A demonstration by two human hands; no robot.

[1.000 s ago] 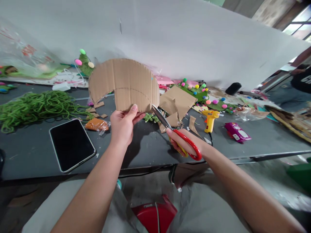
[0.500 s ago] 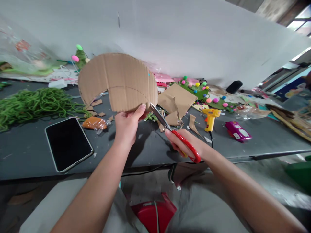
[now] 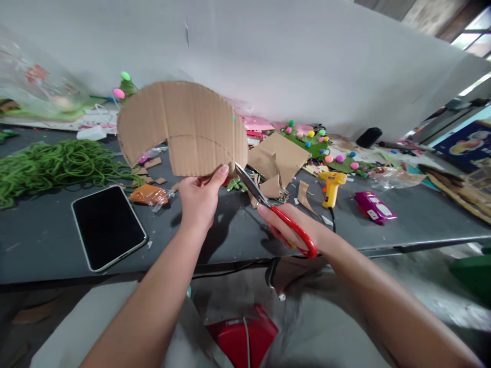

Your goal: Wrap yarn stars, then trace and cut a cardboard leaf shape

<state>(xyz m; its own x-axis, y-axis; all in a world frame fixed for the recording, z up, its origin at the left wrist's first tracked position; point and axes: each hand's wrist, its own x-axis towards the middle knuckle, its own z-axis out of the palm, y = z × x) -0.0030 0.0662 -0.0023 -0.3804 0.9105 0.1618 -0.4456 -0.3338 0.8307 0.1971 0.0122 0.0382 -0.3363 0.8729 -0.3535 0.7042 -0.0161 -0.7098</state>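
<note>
A curved piece of brown cardboard (image 3: 184,117) stands raised above the table, with a drawn arc line and a cut-out notch at its lower left. My left hand (image 3: 201,197) pinches its lower edge, thumb on the near face. My right hand (image 3: 289,225) is closed round the red handles of the scissors (image 3: 293,227). The scissor blades point up and left, their tips at the cardboard's lower right edge, close to my left thumb. Cardboard scraps (image 3: 271,186) lie on the table behind the blades.
On the grey table (image 3: 238,245) are a black-screened tablet (image 3: 109,227), green yarn (image 3: 65,166), an orange packet (image 3: 149,195), a yellow glue gun (image 3: 332,189) with a cord and a purple packet (image 3: 375,207). Pompom-dotted green pieces (image 3: 314,145) lie by the wall.
The cardboard has shifted slightly left and tilted a little, uncovering more of the table through its notch. Both hands and the scissors have moved slightly left.
</note>
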